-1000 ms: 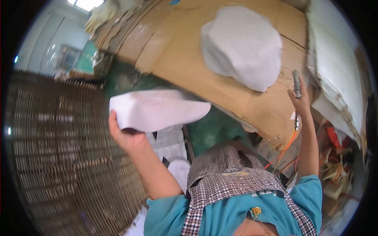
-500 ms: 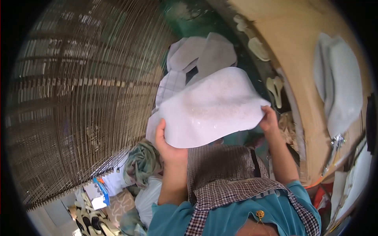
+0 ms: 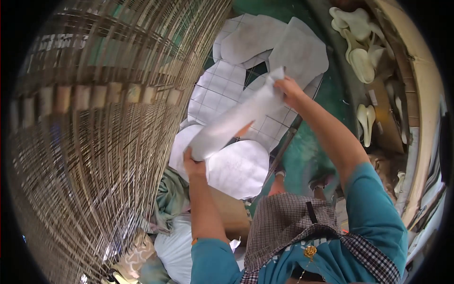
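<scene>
A pliable white sheet [image 3: 230, 119] with rounded edges is stretched between my hands, tilted almost edge-on. My left hand [image 3: 194, 164] is closed on its near left end, and my right hand [image 3: 290, 92] pinches its far right end. Beneath it is a dark wire grid [image 3: 286, 124] with similar white pieces around it. One rounded piece [image 3: 239, 169] lies close to my left hand. Farther off are a large greyish-white piece [image 3: 300, 49] and another piece [image 3: 255, 38]. Grid lines cross a paler piece [image 3: 217, 87]. A small orange patch [image 3: 245, 128] shows beside the held sheet.
On the left stands a wall of thin brown strands [image 3: 142, 156] with a row of small wooden blocks [image 3: 98, 97]. Cream spoon-shaped pieces [image 3: 365, 124] and a cardboard panel [image 3: 385, 113] are at right. Bundled green cloth [image 3: 172, 196] and a pale bag [image 3: 175, 248] are near my left arm.
The sheet went from broad and face-up to nearly edge-on. My right hand moved farther away and left, still gripping it. The view shifted, showing more of the grid and its white pieces.
</scene>
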A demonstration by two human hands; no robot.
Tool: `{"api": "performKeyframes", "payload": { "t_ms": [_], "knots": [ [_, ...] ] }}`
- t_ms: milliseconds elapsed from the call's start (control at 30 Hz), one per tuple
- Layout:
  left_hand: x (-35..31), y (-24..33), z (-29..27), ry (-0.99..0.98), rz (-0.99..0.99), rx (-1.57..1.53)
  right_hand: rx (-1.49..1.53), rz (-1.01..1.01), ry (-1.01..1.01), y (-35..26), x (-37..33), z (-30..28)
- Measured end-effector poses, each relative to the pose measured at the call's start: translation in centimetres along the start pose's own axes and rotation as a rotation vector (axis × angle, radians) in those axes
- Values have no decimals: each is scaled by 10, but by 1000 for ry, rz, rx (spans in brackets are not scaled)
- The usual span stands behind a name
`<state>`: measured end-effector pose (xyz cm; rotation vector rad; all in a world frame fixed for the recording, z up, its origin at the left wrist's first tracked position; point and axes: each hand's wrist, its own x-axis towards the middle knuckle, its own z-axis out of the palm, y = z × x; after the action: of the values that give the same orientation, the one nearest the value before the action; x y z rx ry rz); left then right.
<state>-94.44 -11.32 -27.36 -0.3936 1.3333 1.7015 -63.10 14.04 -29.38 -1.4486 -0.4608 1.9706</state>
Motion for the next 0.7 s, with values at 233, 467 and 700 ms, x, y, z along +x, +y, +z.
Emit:
{"api": "performKeyframes", "payload": {
  "t_ms": [233, 467, 700],
  "knots": [
    [66, 13, -70, 116, 66, 189, -192, -36, -160, 39, 52, 46],
    [26, -75, -109, 354, -92, 410, -482, 133, -73, 78, -13, -74],
    [-74, -209, 16, 62, -320, 608, -776, -679, 430, -75, -258, -266]
  ]
}}
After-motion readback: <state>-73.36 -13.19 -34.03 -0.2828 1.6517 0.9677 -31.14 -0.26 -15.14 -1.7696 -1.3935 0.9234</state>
